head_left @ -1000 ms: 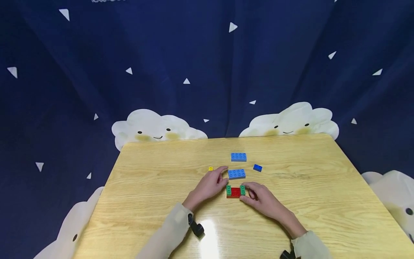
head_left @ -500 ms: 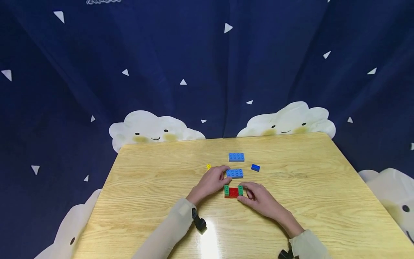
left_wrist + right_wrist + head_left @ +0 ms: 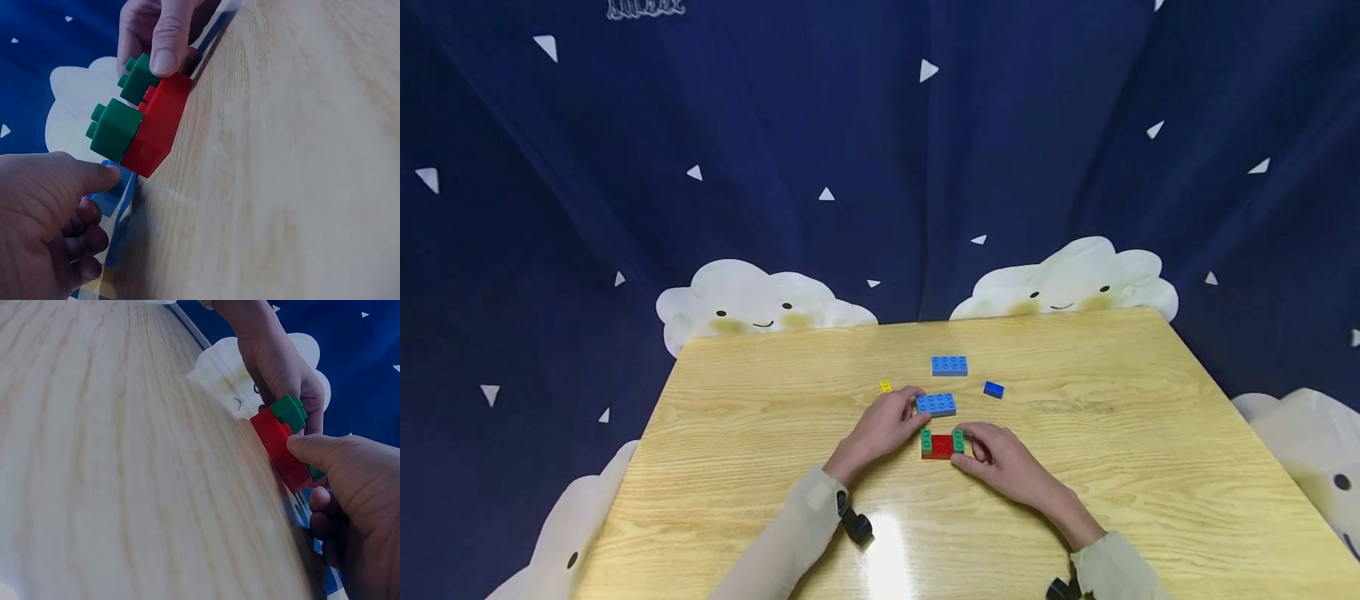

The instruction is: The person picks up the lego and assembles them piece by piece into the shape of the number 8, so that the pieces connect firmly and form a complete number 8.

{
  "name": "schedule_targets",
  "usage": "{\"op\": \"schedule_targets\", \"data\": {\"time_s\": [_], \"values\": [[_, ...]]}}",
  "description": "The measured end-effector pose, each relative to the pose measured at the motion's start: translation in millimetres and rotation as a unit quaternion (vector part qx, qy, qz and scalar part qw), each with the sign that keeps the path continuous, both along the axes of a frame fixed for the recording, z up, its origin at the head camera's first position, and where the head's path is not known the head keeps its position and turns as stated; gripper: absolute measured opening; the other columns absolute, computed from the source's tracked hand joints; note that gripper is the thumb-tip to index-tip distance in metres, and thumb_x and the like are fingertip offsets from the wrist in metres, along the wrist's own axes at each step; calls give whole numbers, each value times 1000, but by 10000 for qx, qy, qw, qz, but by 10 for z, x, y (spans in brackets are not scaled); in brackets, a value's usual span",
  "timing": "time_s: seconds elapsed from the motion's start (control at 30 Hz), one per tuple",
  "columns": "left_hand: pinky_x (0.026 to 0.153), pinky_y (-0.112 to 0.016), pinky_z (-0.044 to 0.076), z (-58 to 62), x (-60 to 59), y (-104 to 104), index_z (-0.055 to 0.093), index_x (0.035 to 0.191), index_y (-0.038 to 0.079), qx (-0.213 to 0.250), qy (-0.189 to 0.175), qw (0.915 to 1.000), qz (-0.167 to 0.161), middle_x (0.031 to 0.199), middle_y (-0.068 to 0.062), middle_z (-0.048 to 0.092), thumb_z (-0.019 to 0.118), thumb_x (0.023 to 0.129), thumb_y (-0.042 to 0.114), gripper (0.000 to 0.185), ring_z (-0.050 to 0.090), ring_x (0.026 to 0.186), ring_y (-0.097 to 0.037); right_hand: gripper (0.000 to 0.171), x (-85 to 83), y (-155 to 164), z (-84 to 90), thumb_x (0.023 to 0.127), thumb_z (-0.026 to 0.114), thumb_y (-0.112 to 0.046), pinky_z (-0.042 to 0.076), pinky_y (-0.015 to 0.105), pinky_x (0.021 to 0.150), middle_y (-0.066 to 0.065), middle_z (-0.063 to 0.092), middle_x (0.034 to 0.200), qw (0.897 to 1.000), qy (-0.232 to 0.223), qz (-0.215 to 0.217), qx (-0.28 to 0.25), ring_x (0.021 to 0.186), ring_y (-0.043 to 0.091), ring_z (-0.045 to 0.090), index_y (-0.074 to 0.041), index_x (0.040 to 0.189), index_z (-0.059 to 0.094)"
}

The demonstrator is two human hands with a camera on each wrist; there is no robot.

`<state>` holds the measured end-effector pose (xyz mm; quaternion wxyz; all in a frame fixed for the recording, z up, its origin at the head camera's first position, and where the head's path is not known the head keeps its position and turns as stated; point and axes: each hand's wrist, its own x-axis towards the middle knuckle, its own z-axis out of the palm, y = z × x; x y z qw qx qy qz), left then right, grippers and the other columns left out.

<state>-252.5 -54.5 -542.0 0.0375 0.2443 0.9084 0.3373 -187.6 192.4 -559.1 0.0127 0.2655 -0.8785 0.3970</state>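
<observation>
In the head view my left hand [image 3: 883, 423] pinches the left end of a light blue eight-stud toy brick [image 3: 936, 405], thumb in front and index finger behind. Just nearer lies a red toy brick [image 3: 939, 448] bearing a small green brick on each end, the left one [image 3: 926, 442] and the right one [image 3: 958, 441]. My right hand [image 3: 1006, 462] holds this red brick by its right end between thumb and index finger. In the right wrist view my right thumb [image 3: 306, 449] presses the red brick's side. The left wrist view shows the light blue brick [image 3: 111, 199] partly behind my left thumb.
A second light blue brick [image 3: 950, 366] lies farther back on the wooden table [image 3: 1075, 417]. To its right is a small dark blue brick [image 3: 993, 389]. A small yellow brick [image 3: 886, 387] sits behind my left hand, partly hidden. A dark blue patterned curtain [image 3: 775, 167] hangs behind.
My left hand closed on the near light blue brick and has drawn it slightly left. My right hand and the red brick have stayed in place. The head view shifted a little.
</observation>
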Motion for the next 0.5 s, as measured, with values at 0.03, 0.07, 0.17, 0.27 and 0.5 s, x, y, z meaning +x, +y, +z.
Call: {"op": "schedule_targets", "data": {"time_s": [0.03,0.07,0.17,0.27,0.5], "values": [[54,-23,37,4,15,-13,66,135,12,15,-37,10000,30,70,8,54,69,103,32,38,48,59,-5,30,2,-1,-3,98,76,-35,39,24,61,-12,50,72,10000,-14,2,-11,62,1,42,-22,123,68],[55,-23,37,9,32,-25,66,136,13,30,-69,10000,57,70,7,54,68,103,33,38,48,60,-6,28,3,-3,-5,98,75,-35,38,23,60,-11,50,72,10000,-29,1,-21,61,2,41,-23,122,68],[56,-23,37,15,78,-67,66,137,13,125,-134,9998,116,69,8,53,67,104,34,39,47,60,-6,25,10,-8,-13,98,75,-35,37,23,59,-10,49,71,9999,-88,-3,-49,60,1,40,-25,119,67],[56,-23,35,29,120,-110,65,137,13,251,-152,9995,151,67,8,50,67,104,35,40,45,58,-6,25,12,-12,-27,98,75,-35,36,22,57,-11,48,70,9999,-95,-32,-40,59,1,38,-25,119,68],[55,-23,34,103,212,-201,64,138,12,506,-61,9987,68,65,8,49,66,104,33,40,42,56,-6,28,7,-11,-14,98,75,-35,36,22,56,-10,49,70,9999,-140,-63,31,59,1,39,-21,121,68]]}}
